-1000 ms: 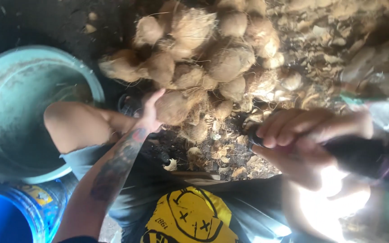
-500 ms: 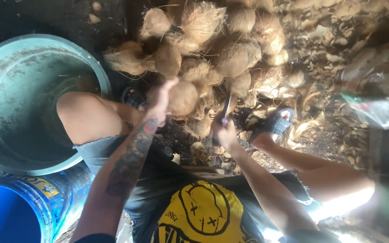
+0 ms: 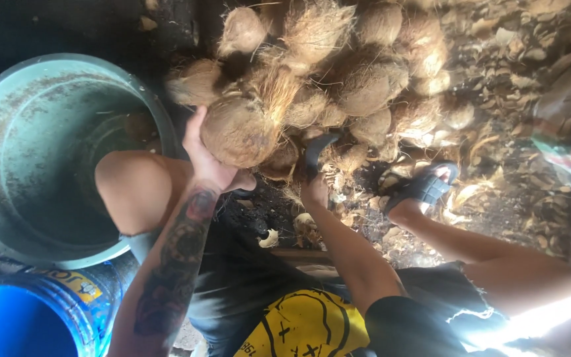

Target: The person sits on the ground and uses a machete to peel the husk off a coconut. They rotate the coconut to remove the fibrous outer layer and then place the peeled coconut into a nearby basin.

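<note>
The left hand [image 3: 209, 162] is raised with its palm cupped upward and its fingers spread, at the end of a tattooed forearm reaching forward. The right hand [image 3: 314, 192] is closed in a fist, its arm stretched forward between the bent, bare knees.

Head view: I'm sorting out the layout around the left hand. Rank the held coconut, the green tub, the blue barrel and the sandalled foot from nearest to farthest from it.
1. Held coconut: cupped in the left hand.
2. Green tub: just left of the hand.
3. Sandalled foot: off to the right.
4. Blue barrel: bottom-left corner, about as far as the foot; too close to call.
</note>
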